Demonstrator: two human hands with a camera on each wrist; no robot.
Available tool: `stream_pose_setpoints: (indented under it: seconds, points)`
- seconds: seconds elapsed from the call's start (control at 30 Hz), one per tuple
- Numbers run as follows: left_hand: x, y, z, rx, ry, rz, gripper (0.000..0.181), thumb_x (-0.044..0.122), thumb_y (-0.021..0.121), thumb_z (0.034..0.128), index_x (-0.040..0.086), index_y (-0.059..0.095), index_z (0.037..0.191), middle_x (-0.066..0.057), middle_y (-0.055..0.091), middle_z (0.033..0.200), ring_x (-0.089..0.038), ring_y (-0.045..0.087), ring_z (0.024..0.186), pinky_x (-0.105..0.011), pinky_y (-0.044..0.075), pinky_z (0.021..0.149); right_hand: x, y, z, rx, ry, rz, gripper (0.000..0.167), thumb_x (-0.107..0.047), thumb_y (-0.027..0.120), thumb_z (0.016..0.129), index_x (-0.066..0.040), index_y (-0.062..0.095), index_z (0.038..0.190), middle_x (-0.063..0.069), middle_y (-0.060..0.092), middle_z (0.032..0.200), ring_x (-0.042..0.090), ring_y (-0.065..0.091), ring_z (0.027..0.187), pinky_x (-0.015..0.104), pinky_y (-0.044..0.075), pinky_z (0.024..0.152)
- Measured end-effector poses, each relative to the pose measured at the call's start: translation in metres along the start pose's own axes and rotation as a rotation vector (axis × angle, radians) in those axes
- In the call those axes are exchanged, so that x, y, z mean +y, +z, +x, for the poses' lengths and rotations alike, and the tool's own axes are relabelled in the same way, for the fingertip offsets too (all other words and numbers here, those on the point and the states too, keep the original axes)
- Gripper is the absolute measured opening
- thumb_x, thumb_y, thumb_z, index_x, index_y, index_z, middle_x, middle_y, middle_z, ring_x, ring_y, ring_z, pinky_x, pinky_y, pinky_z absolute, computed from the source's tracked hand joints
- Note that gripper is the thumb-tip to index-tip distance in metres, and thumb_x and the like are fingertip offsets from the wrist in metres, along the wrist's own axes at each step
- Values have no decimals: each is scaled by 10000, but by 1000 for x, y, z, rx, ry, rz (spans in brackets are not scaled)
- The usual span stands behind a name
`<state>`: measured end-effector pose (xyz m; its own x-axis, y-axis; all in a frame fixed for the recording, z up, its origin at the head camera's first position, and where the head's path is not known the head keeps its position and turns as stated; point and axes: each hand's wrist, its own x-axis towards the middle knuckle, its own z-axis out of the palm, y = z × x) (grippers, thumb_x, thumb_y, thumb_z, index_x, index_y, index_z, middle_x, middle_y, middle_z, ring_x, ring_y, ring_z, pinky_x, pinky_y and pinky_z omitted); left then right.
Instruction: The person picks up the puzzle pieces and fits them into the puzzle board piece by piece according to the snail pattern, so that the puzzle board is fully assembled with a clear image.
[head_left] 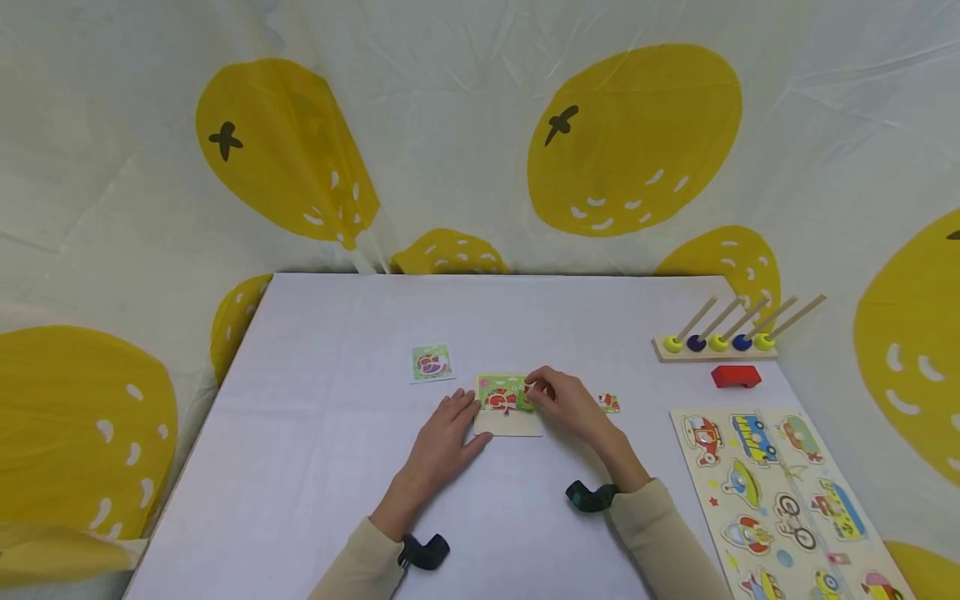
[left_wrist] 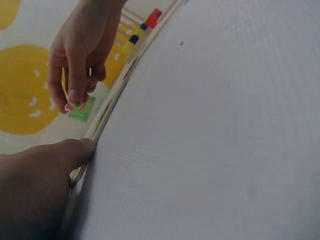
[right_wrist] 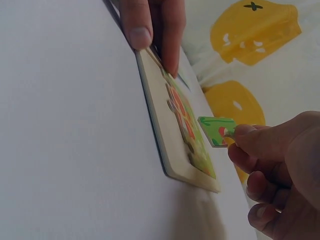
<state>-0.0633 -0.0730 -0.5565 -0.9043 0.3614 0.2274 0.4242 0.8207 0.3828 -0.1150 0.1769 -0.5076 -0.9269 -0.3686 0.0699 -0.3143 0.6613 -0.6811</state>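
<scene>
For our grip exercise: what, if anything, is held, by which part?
The right hand pinches a green puzzle piece by one edge; the left hand touches the board.

A red block (head_left: 736, 377) lies near a bead rack (head_left: 718, 343).

No text, label, brand or number can be read on the puzzle piece (right_wrist: 214, 131), the puzzle tray (head_left: 512, 426), the picture board (head_left: 771, 468) or the fruit-printed backdrop (head_left: 450, 125).

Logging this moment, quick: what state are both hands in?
Left hand: open, touching the puzzle board.
Right hand: closed, pinching a green puzzle piece.
</scene>
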Motion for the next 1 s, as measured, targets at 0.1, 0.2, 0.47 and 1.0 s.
stream_pose_setpoints:
  seconds: [0.1,0.2,0.47,1.0]
  points:
    - [0,-1,0,-1,-1,-2,589,457,668,939,66,602,1373,-80,555,1481,-245,455,1441,-398,351,1227,-4,5,2,-21,-5,6,203,-134,682,949,-77,654,1141,-15,675,883,105,517,760,202,453,661]
    - [0,-1,1,-9,-4,-5,588,459,663,942,66,601,1375,-81,551,1485,-246,451,1445,-397,344,1232,-8,10,4,-40,-17,11,206,-143,677,954,-83,651,1149,-16,679,889,105,525,763,208,460,673]
    - [-1,0,0,-2,4,-1,590,454,673,936,56,607,1367,-87,562,1474,-246,458,1439,-400,348,1229,-17,21,7,-76,-17,13,217,-169,700,943,-109,662,1148,-36,660,870,85,529,748,199,466,676]
    - [-1,-1,1,1,7,2,593,460,669,939,52,608,1365,-91,571,1464,-247,475,1427,-398,363,1220,-27,41,9,-118,-37,10,185,-134,690,941,-94,667,1120,-49,623,855,87,523,765,213,469,691]
